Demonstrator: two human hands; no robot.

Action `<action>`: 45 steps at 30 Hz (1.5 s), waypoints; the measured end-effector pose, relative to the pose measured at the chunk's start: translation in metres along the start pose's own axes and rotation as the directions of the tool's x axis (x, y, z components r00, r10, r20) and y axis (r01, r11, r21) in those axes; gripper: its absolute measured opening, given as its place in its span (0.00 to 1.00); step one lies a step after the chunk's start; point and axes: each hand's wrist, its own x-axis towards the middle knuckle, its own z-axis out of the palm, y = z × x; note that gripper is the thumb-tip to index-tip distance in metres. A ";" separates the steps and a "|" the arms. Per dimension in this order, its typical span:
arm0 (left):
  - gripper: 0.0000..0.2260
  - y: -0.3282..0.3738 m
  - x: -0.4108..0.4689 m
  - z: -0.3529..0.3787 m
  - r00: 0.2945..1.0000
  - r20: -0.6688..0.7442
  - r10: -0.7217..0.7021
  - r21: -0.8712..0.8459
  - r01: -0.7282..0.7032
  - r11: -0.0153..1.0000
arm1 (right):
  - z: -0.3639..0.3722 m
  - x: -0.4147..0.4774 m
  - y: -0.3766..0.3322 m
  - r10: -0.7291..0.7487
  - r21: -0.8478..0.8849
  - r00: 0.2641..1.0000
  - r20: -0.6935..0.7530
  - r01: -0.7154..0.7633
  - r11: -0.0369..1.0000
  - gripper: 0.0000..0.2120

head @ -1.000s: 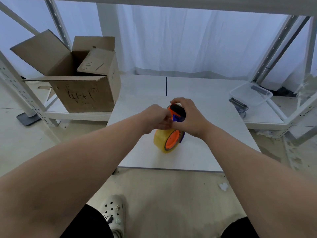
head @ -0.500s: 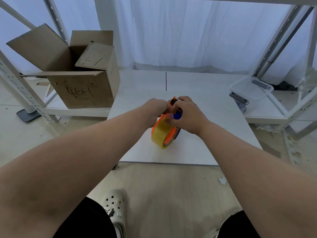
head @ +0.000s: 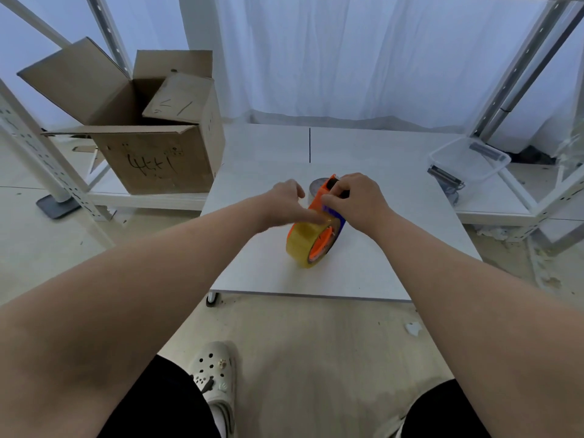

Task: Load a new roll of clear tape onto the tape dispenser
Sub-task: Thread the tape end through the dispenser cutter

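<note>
Gripping dispenser [head: 319, 197] w/ right hand [head: 360, 202]

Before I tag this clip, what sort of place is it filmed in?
Probably a storeroom or packing area: perforated metal racking, an open cardboard box on a low shelf, a clear plastic bin, a tape dispenser at a white table.

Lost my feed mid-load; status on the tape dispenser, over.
Right hand grips orange plastic tape dispenser on white table. Left hand touches yellowish clear tape roll on its hub. Nothing blocking.
</note>
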 end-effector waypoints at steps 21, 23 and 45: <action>0.32 -0.005 0.007 0.033 0.975 -0.122 0.187 0.254 -0.151 0.955 | -0.021 -0.002 -0.014 0.003 -0.078 1.000 -0.018 -0.005 0.997 0.11; 0.32 -0.007 0.007 0.034 0.978 -0.107 0.178 0.225 -0.150 0.963 | -0.023 -0.003 -0.020 0.002 -0.025 1.000 0.002 -0.002 1.000 0.11; 0.28 -0.010 0.004 0.039 0.992 -0.065 0.105 0.039 -0.102 0.994 | -0.032 -0.004 -0.014 0.056 0.060 0.998 -0.039 -0.054 0.997 0.06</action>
